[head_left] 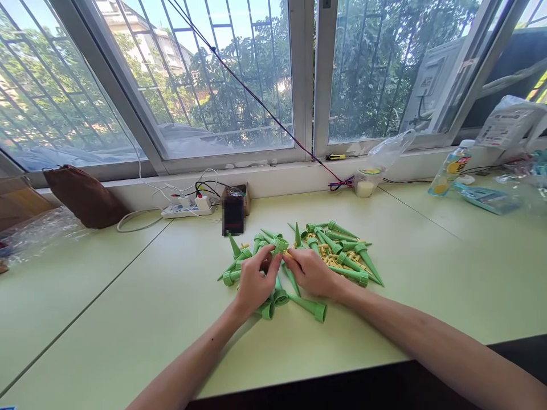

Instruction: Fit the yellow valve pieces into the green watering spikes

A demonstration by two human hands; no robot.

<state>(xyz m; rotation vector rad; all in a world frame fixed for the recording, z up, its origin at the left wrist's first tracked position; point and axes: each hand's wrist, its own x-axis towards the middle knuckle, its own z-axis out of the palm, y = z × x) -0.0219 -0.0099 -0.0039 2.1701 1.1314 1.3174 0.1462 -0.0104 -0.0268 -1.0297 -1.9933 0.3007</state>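
My left hand (257, 279) is closed around a green plastic plant watering spike (281, 245), its wide ribbed collar facing up between thumb and fingers. Close beside it, my right hand (311, 271) pinches a small yellow plastic valve (287, 254) against the spike's collar; whether it sits inside the spike I cannot tell. Several loose green spikes (315, 309) lie around and under both hands. To the right, more green spikes (352, 263) are heaped over a pile of little yellow valves (335, 261).
A phone (233, 215) leans on a small box behind the pile. Near the window stand a power strip (188, 209), a brown bag (85, 196), a cup in a plastic bag (365, 185) and a drink bottle (451, 169). A teal tray-like item (487, 197) lies at right.
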